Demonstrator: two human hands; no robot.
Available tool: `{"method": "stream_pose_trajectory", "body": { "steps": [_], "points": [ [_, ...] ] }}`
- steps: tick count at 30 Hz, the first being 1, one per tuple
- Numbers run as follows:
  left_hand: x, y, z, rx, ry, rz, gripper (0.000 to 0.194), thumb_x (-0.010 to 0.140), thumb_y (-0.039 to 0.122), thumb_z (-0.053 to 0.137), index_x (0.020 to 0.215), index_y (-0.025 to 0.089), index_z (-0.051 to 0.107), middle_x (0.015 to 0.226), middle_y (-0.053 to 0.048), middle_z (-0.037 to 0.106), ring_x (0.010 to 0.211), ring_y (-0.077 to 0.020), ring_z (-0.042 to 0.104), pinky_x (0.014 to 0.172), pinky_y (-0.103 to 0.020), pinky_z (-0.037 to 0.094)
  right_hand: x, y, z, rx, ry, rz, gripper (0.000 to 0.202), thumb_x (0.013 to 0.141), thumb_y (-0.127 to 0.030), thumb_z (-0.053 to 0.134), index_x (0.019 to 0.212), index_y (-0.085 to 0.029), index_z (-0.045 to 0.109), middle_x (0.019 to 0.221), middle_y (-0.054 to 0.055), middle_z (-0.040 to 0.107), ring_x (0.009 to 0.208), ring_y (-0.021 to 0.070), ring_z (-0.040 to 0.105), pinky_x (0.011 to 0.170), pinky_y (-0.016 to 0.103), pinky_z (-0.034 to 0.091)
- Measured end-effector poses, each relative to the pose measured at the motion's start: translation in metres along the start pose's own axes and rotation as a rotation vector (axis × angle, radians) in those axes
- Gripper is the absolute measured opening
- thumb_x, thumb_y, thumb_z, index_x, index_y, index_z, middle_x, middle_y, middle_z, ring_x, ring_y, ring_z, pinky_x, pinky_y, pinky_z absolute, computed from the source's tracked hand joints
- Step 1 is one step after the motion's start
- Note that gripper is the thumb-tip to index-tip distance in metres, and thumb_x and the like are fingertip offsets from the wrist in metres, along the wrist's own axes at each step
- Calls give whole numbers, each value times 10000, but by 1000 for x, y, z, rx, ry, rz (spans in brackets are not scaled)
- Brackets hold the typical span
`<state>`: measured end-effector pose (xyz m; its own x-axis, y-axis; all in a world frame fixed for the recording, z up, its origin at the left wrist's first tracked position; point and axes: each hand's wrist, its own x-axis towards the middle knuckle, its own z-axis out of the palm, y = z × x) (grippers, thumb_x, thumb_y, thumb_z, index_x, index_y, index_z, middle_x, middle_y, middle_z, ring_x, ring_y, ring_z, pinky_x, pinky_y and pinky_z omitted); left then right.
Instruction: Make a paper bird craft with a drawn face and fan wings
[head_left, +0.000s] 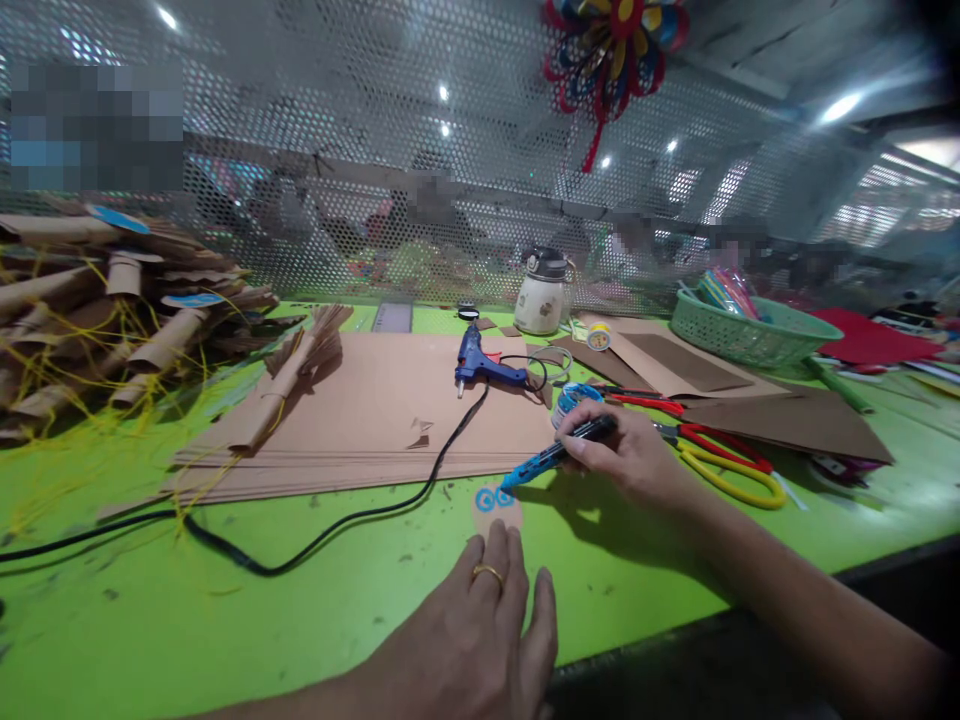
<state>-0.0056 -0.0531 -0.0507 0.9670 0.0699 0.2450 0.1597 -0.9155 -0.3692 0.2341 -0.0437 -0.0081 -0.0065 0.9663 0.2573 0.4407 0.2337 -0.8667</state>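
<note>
My right hand (626, 450) grips a blue marker pen (544, 464) with a black rear end. Its tip meets a small round tan paper disc (510, 515) on the green table. Two blue ring shapes are drawn on the upper part of this disc. My left hand (480, 620), with a gold ring on one finger, lies flat with fingers stretched out, and its fingertips touch the disc's lower edge. Just beyond my right hand stands a blue-patterned roll (576, 400). Scissors with red and yellow handles (731, 465) lie to the right of that hand.
A blue glue gun (487, 362) rests on stacked brown paper sheets (390, 400), its black cord (337, 525) crossing the table. Rolled paper pieces with yellow string (112, 320) pile up at left. A flask (541, 295) and green basket (750, 330) stand behind.
</note>
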Motion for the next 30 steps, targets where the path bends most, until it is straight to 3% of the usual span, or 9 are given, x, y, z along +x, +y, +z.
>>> {"method": "stream_pose_trajectory", "body": {
  "steps": [12, 19, 30],
  "points": [
    [-2, 2, 1, 18, -16, 11, 489, 1015, 377, 341, 1285, -19, 437, 1209, -382, 573, 1177, -470, 556, 906, -536, 525, 1, 3, -2, -24, 0, 17, 109, 831, -275, 603, 795, -172, 594, 578, -18, 593, 514, 114, 514, 531, 254, 420],
    [-1, 0, 4, 11, 54, -1, 458, 1025, 347, 287, 1244, -12, 468, 1154, -372, 606, 1134, -461, 589, 868, -519, 551, -1, 1, -2, 30, 33, 26, 122, 833, -293, 614, 809, -175, 600, 582, -12, 609, 516, 119, 537, 529, 256, 442],
    [-3, -2, 6, -12, 58, 27, 465, 1018, 376, 328, 1252, 6, 486, 1161, -359, 610, 1135, -448, 594, 870, -507, 552, 0, 0, 4, 34, -23, 33, 109, 847, -281, 605, 837, -173, 592, 608, -12, 608, 537, 117, 538, 535, 251, 438]
  ]
}}
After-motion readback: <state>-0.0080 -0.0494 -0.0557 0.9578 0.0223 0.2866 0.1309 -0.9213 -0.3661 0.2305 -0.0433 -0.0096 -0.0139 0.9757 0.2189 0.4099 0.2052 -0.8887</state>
